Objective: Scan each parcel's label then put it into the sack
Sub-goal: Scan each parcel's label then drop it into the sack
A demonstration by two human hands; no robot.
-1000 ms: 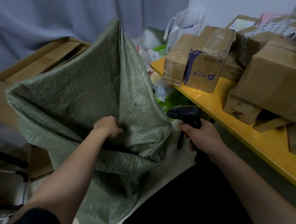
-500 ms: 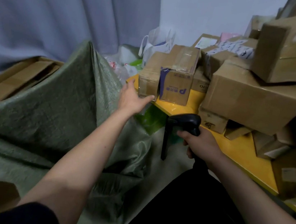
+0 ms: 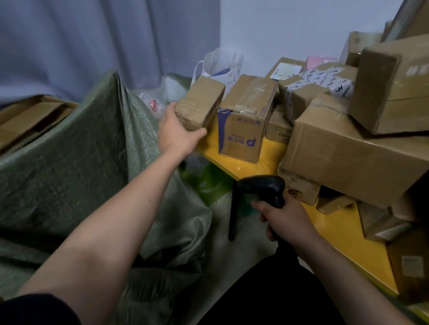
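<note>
Nearest to me, my right hand (image 3: 286,219) is curled tight round the grip of the scanner (image 3: 264,189), its head pointing left and away, low beside the table (image 3: 237,166) edge. It is ready but has no label in front of it.

To the left, the sack (image 3: 77,160) slumps in soft green folds. It looks limp and woven, so I judge its mouth will not stay open unaided and may need a hand when a parcel goes in.

Farther out, my left hand (image 3: 179,130) reaches over the sack to the small box (image 3: 200,103) at the table's near left corner. The palm lies against its near end, the thumb under the right lower edge and the fingers round the left side, clamping it. The box stands tilted, just beside the blue-printed box (image 3: 242,128) on its right.

I take the small box to be light and stiff: plain taped cardboard, small enough for one hand. Its faces look smooth, so a grip across opposite sides, as now, should hold better than a pinch on one edge. I cannot see its label from here, so it will likely need turning before a scan.

Beyond and to the right, the stack (image 3: 359,154) of bigger boxes leans in uneven layers. I would leave those for two hands.
</note>
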